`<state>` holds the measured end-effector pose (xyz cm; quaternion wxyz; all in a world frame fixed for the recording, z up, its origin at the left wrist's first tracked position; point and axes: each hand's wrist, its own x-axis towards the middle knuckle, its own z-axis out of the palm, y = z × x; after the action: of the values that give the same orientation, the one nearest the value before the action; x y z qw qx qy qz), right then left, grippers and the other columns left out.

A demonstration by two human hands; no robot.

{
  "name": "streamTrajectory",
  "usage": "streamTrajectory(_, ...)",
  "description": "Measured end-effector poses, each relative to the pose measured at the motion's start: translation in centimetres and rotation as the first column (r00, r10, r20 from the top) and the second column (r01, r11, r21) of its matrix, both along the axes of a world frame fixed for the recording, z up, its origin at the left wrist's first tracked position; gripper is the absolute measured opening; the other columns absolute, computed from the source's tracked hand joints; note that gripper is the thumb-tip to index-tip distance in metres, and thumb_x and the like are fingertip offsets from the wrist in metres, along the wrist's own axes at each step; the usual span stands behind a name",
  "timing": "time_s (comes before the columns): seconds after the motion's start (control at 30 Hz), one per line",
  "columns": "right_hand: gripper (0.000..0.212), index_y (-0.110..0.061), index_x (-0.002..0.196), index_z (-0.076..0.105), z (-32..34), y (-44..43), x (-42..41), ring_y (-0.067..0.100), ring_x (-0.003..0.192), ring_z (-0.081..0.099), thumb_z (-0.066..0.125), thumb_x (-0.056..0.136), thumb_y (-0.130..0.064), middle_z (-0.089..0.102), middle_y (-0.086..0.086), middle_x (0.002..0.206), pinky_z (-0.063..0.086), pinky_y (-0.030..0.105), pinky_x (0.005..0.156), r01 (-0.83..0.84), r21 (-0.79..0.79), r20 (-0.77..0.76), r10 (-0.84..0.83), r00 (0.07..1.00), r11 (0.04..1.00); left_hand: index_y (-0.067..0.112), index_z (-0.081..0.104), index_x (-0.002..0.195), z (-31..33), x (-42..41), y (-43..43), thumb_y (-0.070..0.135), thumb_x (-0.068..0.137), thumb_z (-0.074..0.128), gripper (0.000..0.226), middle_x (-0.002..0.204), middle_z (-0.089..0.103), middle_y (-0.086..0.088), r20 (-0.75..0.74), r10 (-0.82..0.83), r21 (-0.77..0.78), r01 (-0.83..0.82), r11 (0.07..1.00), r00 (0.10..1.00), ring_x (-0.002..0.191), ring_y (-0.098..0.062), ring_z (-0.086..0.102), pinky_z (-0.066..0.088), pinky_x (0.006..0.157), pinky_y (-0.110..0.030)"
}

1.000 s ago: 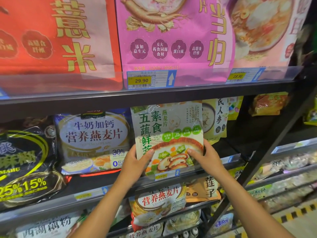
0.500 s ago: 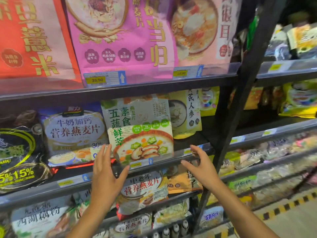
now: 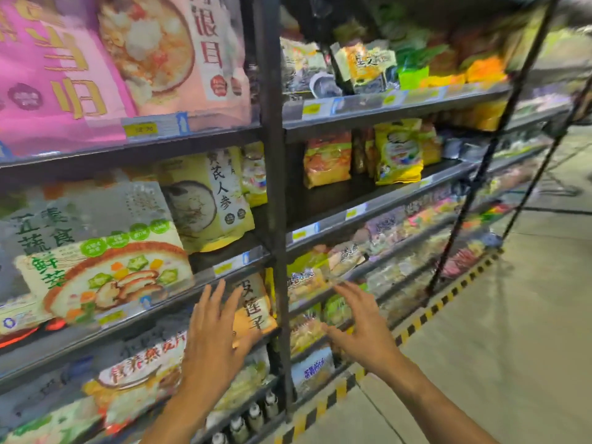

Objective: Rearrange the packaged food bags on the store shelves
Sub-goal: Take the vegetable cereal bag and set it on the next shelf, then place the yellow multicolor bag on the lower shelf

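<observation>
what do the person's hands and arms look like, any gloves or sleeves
Both the left hand and right hand are bare: no gloves, rings or watch show. The left forearm and right forearm are uncovered too, with no sleeve in view.

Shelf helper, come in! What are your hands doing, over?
Left hand open, right hand open, both empty. Green-and-white bag standing on shelf. Black post between hands.

Black upright (image 3: pixel 275 187) (mid-rack) between bays
</observation>
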<state>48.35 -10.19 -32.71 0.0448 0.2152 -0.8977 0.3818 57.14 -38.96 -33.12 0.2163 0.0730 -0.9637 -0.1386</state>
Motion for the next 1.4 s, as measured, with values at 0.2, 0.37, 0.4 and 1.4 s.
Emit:
streamTrajectory(0.2,0.083,-0.038,0.157,0.032,0.0,9.0,-0.3,0.015,0.155,0.017,0.059,0.084,-0.067,0.021,-0.011,0.166,0.03,0.049,0.123,0.227,0.104,-0.011,-0.227,0.974,0.968,0.035,0.026,0.161,-0.2,-5.9,9.7,0.065,0.092,0.059,0.083,0.173,0.013,0.003,0.042,-0.23,-0.019,0.231,0.973,0.972,0.162,-0.023,0.003,0.02,0.128,-0.053)
streamTrajectory(0.37,0.08,-0.039,0.157,0.031,-0.2,15.0,-2.2,0.012,0.152,0.017,0.064,0.088,-0.064,0.021,-0.013,0.165,0.028,0.044,0.124,0.361,0.134,-0.032,-0.36,0.932,0.923,0.035,0.024,0.162,-0.3,-11.7,16.2,0.063,0.094,0.059,0.082,0.174,0.008,0.005,0.051,-0.355,-0.006,0.356,0.934,0.933,0.161,-0.021,-0.004,0.013,0.127,-0.05)
streamTrajectory(0.4,0.08,-0.039,0.157,0.032,-0.2,16.1,-2.9,0.012,0.151,0.019,0.064,0.087,-0.064,0.022,-0.013,0.165,0.028,0.045,0.124,0.381,0.141,-0.035,-0.38,0.924,0.914,0.037,0.023,0.162,-0.4,-13.0,17.3,0.063,0.094,0.06,0.081,0.174,0.007,0.005,0.048,-0.376,0.003,0.376,0.927,0.926,0.161,-0.02,-0.004,0.015,0.127,-0.052)
streamTrajectory(1.4,0.084,-0.032,0.157,0.034,1.9,32.0,-45.7,0.019,0.151,0.028,0.063,0.086,-0.067,0.032,-0.004,0.163,0.033,0.049,0.122,0.397,0.194,-0.222,-0.354,0.908,0.897,0.034,0.023,0.163,2.6,-54.4,34.0,0.06,0.094,0.061,0.082,0.174,0.008,0.005,-0.01,-0.351,-0.001,0.351,0.936,0.936,0.162,-0.018,-0.002,0.019,0.129,-0.051)
